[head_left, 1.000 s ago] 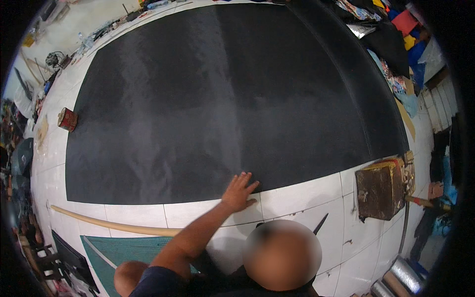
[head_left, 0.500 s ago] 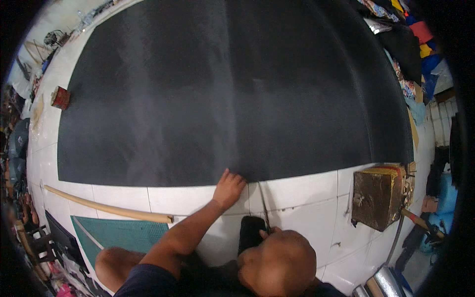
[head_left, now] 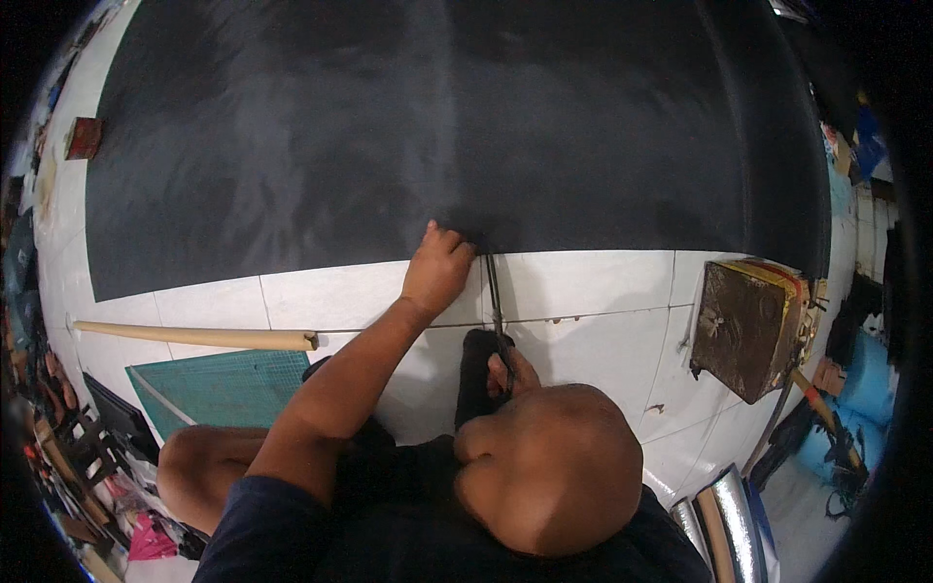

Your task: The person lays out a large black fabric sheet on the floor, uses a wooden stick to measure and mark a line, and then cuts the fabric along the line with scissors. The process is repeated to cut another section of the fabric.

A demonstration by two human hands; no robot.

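A broad black sheet [head_left: 583, 146] lies flat on the white floor in front of me. My left hand [head_left: 439, 267] is at its near edge, fingers bent together on the material, index fingertip over the top. Just right of it, a pair of long dark scissors [head_left: 494, 296] points away from me, its tips at the sheet's edge. My right hand [head_left: 522, 374] is closed around the scissors' handles, partly hidden behind my bent right knee [head_left: 564, 466]. A black-covered foot [head_left: 473, 374] rests beside that hand.
To the left lie a tan cardboard tube [head_left: 194, 336] and a green cutting mat [head_left: 228, 384]. A red tin [head_left: 84, 138] stands by the sheet's left edge. At right sit a worn brown box [head_left: 739, 330], a wooden-handled tool [head_left: 826, 413] and silver rolls [head_left: 734, 515].
The whole view has shifted, so the sheet, box and tube appear higher. The scissors' blades now show as two lines. My left hand stays at the sheet's edge.
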